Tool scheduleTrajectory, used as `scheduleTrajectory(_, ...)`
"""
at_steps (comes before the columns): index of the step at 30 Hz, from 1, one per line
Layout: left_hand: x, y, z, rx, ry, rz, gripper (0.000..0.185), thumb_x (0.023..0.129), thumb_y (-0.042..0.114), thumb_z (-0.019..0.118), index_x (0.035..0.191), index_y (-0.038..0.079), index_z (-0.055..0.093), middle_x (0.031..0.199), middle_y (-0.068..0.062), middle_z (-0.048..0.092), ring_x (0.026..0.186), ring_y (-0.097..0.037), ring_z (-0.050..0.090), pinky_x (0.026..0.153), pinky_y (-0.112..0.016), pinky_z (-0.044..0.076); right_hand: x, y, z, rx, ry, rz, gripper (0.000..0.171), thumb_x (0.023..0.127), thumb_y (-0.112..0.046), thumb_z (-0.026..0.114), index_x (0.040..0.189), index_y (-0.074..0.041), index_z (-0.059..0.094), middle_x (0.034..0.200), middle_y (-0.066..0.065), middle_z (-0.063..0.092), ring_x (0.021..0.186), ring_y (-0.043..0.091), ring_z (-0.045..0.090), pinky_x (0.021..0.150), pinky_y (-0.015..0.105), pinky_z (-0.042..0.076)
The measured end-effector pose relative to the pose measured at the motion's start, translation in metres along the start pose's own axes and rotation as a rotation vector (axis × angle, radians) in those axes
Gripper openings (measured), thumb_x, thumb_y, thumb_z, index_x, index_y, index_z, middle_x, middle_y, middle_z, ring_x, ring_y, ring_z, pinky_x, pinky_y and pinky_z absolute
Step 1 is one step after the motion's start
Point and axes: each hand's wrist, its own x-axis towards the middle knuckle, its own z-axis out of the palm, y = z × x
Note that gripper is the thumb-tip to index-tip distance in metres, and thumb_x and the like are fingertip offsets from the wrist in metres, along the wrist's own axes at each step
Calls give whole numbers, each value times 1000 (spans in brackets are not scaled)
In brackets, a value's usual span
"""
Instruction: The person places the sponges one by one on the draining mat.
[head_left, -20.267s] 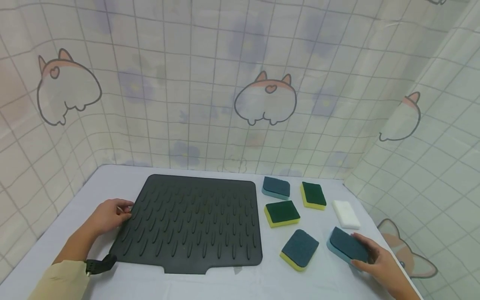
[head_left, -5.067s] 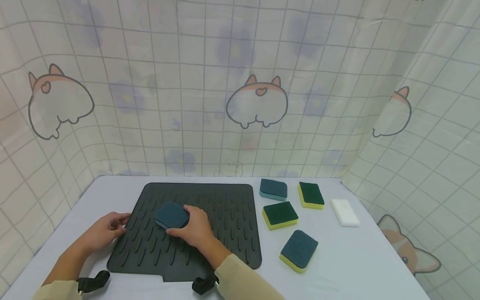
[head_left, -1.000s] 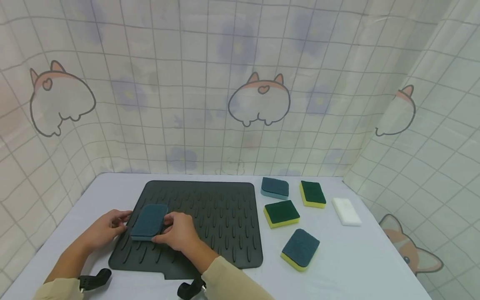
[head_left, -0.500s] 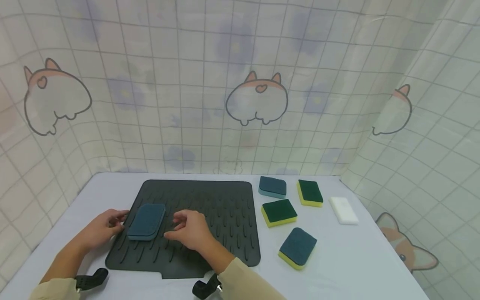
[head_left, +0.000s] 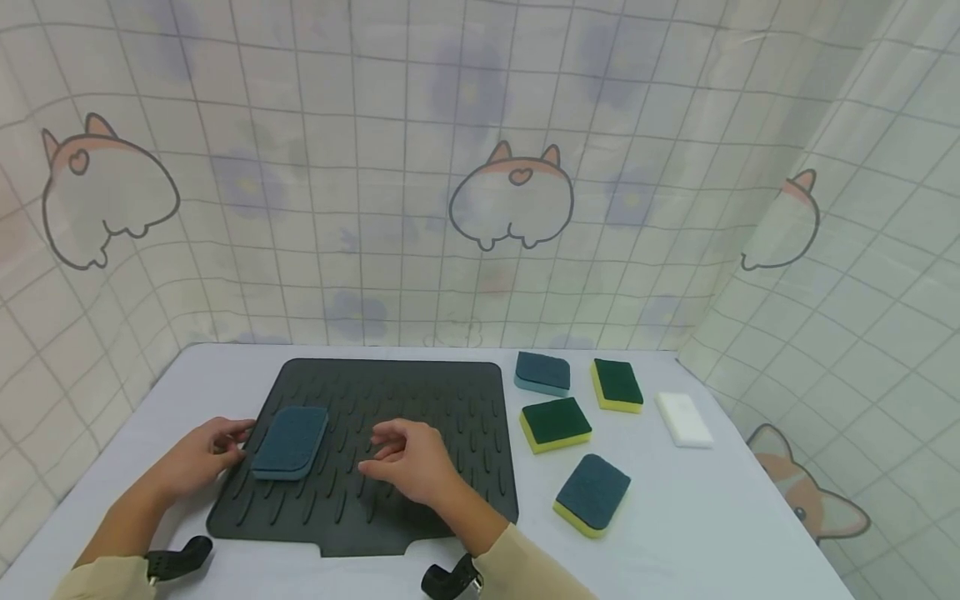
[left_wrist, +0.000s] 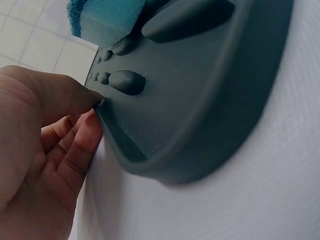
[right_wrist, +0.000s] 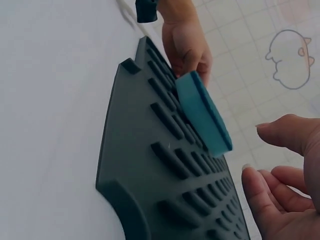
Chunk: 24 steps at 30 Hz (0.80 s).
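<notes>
A dark ridged drying mat (head_left: 408,392) lies on the white table. Its left edge is pinched by my left hand (head_left: 197,457); in the left wrist view the thumb of that left hand (left_wrist: 42,120) presses the rim from above, with the fingers at its side. A blue sponge (head_left: 291,443) lies flat on the left part of the mat, close to the left hand. Over the mat's middle, to the right of that sponge, hovers my right hand (head_left: 416,462), holding nothing. Thumb and fingers stand apart on this right hand (right_wrist: 285,185) in the right wrist view.
Right of the mat lie a blue sponge (head_left: 542,372), two green-and-yellow sponges, one nearer (head_left: 557,421) and one farther (head_left: 617,383), a blue-and-yellow sponge (head_left: 592,493) and a white sponge block (head_left: 685,420). A tile-patterned curtain (head_left: 420,275) surrounds the table.
The right hand brought the blue sponge from the table's right side onto the mat, turned it lengthwise at the left, let go and drew back rightward. The left hand stays at the mat's edge.
</notes>
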Motion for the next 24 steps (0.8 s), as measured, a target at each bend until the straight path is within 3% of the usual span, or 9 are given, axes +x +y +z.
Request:
scheduleTrajectory(15, 0, 1, 0, -3, 2, -10, 50, 91, 0, 62, 139, -14, 52, 121, -26, 61, 97, -25, 58, 71, -27, 50, -27, 20, -28, 58, 62, -26, 48, 88, -22, 81, 130, -3, 67, 121, 16, 72, 93, 7, 69, 80, 19, 57)
scheduleTrajectory(24, 0, -2, 2, 3, 13, -1, 50, 91, 0, 63, 138, -13, 53, 119, -24, 62, 96, -23, 59, 71, -28, 49, -45, 27, -49, 116, 121, -74, 35, 90, -22, 79, 123, -14, 71, 120, 17, 71, 98, 15, 70, 82, 18, 56)
